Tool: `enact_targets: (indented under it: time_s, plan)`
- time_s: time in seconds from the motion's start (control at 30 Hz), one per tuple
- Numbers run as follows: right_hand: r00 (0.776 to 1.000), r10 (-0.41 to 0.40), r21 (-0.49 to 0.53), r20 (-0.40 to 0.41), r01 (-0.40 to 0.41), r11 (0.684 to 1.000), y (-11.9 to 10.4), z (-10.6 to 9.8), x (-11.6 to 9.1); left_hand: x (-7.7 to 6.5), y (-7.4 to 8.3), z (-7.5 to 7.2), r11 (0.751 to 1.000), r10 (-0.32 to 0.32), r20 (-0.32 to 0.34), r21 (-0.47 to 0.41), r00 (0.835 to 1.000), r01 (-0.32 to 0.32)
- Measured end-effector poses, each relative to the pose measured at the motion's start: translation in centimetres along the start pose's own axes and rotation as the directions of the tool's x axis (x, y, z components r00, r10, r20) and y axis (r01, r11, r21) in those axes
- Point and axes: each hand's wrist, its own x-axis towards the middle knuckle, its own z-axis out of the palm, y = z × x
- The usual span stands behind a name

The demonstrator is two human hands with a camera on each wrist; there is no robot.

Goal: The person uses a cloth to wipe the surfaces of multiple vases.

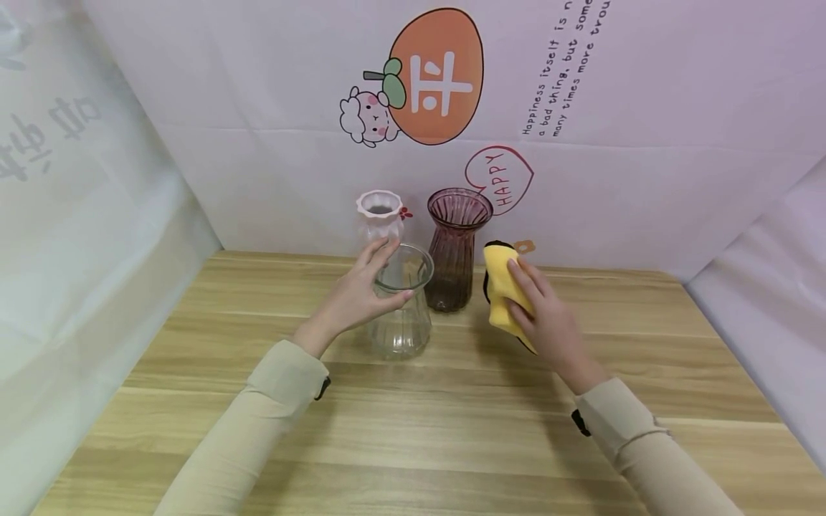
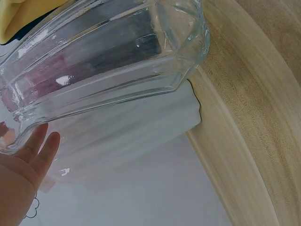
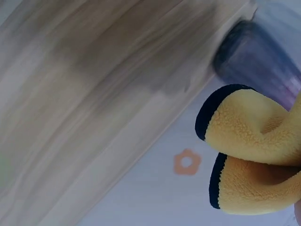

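Observation:
A clear ribbed glass vase (image 1: 400, 326) stands upright near the middle of the table. My left hand (image 1: 358, 294) holds it at the neck, thumb in front and fingers on the far side of the rim. In the left wrist view, two fingertips show beside the neck of the vase (image 2: 108, 61). My right hand (image 1: 548, 326) grips a folded yellow cloth with a black edge (image 1: 503, 283), held over the table to the right of the vases. The cloth's fleecy folds (image 3: 249, 127) fill the right side of the right wrist view.
Behind the clear vase stand a purple glass vase (image 1: 452, 265) and a pale pink vase with a scalloped rim (image 1: 379, 208), which is partly hidden. The wood-grain table (image 1: 413, 444) meets a white printed backdrop (image 1: 290, 193) behind them.

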Motion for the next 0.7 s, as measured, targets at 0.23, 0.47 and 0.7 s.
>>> enact_targets:
  time_s: [0.23,0.47,0.7]
  plan:
    - [0.999,-0.049,0.086,-0.003,0.049,0.995,-2.3,0.8,0.5,0.1,0.1,0.1,1.000,0.010,0.010,0.015,1.000,-0.010]
    - [0.998,-0.067,0.137,0.010,0.065,0.988,-4.2,1.9,0.9,0.2,0.1,0.4,1.000,-0.005,0.011,0.017,1.000,0.005]
    - [0.997,-0.076,0.184,0.024,0.071,0.980,-5.1,2.9,1.0,0.6,0.5,0.7,1.000,-0.005,0.012,-0.001,1.000,0.005]
